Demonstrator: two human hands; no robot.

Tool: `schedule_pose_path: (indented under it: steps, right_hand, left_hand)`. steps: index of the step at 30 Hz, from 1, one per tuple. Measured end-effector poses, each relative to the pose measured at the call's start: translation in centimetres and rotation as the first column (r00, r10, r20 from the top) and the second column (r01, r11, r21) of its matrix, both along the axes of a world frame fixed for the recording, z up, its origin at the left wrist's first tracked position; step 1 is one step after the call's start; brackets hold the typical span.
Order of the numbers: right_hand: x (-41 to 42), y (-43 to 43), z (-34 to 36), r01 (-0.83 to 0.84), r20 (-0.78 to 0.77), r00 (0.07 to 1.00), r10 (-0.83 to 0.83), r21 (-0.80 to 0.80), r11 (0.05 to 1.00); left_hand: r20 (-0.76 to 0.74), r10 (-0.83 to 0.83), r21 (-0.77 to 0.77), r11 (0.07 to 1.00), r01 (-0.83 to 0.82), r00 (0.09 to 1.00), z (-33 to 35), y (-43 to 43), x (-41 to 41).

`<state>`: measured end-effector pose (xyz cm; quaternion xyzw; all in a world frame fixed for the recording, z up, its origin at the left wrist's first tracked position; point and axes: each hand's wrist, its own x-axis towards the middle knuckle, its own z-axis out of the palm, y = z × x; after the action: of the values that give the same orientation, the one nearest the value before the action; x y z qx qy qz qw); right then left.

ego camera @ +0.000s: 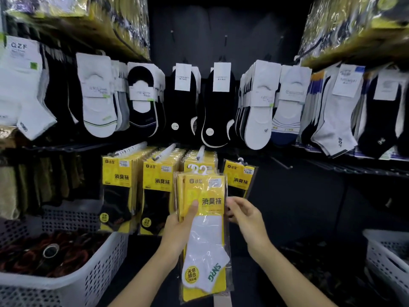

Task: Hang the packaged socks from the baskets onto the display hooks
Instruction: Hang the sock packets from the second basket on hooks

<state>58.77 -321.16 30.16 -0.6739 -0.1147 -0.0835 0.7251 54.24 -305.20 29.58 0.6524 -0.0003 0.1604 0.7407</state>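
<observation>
My left hand (pixel 180 224) grips a small stack of yellow sock packs (pixel 204 220), white socks showing in the front one, with white plastic hangers at the top. My right hand (pixel 242 214) touches the stack's right edge with its fingertips. The stack is upright in front of the lower row of display hooks (pixel 164 151). Three of those hooks carry full rows of yellow packs with black socks (pixel 120 191). One single yellow pack (pixel 240 178) hangs on a hook to the right of them.
A white perforated basket (pixel 66 282) with dark goods stands at lower left; another white basket (pixel 385 251) is at lower right. Loose white and black socks (pixel 181 103) hang on the upper row. Bare dark hooks (pixel 281 162) stick out at mid right.
</observation>
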Motion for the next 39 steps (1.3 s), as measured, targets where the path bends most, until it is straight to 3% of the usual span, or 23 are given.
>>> schedule_pose_path:
  steps: [3, 9, 15, 22, 28, 34, 39]
  right_hand:
    - [-1.7, 0.5, 0.5, -0.018, 0.043, 0.999, 0.016, 0.029, 0.999]
    - [-2.3, -0.7, 0.5, -0.02, -0.023, 0.999, 0.023, 0.117, 0.993]
    - [-0.9, -3.7, 0.3, 0.173, -0.101, 0.982, -0.157, 0.173, 0.97]
    - [2.8, -6.2, 2.0, 0.331, -0.056, 0.943, -0.327, 0.077, 0.941]
    - [5.7, -5.3, 2.6, 0.287, 0.059, 0.957, -0.283, -0.061, 0.956]
    - [8.8, -4.6, 1.2, 0.316, -0.07, 0.945, -0.319, -0.053, 0.947]
    - [10.7, -4.0, -0.3, 0.448, -0.243, 0.867, -0.434, 0.002, 0.894]
  left_hand:
    - [0.025, 0.04, -0.03, 0.999, -0.04, 0.999, 0.5, -1.0, -0.5]
    - [0.002, 0.008, 0.046, 0.999, -0.008, 1.0, 0.4, -0.6, -1.0]
    - [-0.011, 0.145, 0.126, 0.982, -0.142, 0.989, -0.1, 1.3, -0.5]
    - [-0.034, 0.226, 0.142, 0.965, -0.219, 0.973, -0.5, 3.7, 1.0]
    - [-0.071, 0.24, 0.142, 0.963, -0.228, 0.968, -0.9, 4.0, 1.7]
    - [-0.065, 0.246, 0.142, 0.962, -0.235, 0.967, -1.4, 4.0, 2.4]
    - [-0.059, 0.27, 0.148, 0.955, -0.259, 0.961, -1.3, 3.4, 2.0]
